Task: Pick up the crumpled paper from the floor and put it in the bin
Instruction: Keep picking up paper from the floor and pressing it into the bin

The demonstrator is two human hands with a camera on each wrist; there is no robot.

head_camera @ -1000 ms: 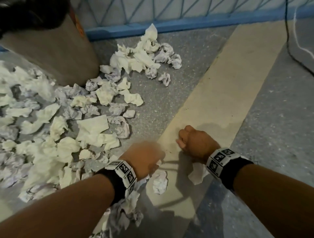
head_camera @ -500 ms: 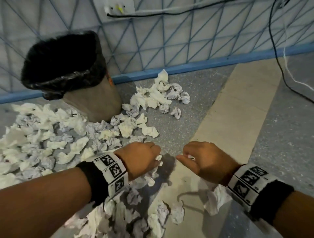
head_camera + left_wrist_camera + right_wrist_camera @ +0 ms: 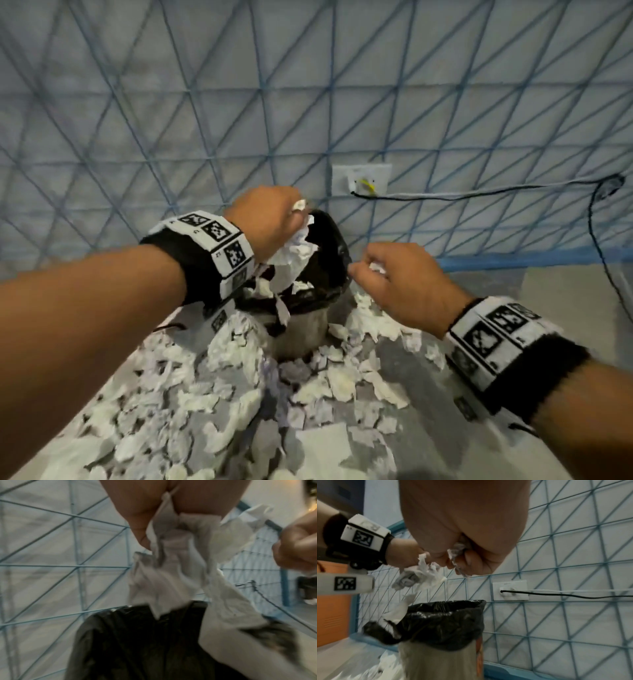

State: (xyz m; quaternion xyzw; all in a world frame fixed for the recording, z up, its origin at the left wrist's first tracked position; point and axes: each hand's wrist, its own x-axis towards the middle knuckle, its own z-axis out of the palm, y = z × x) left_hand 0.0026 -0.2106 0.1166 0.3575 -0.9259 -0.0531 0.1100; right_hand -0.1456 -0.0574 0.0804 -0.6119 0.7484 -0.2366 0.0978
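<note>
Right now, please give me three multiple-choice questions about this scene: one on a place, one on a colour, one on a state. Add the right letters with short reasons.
1. Where is the left hand?
A. Above the bin's opening
B. Flat on the floor
C. Touching the wall socket

2. What colour is the liner in the bin?
A. White
B. Black
C. Orange

3. What is the state of the right hand?
A. Open and flat, with nothing in it
B. Curled in a grip on a small piece of paper
C. Pressing on the bin's rim

Answers:
1. A, the head view shows it raised over the bin with crumpled paper hanging down.
2. B, the bag folded over the rim is black.
3. B, the right wrist view shows a small paper scrap among the curled fingers.
</note>
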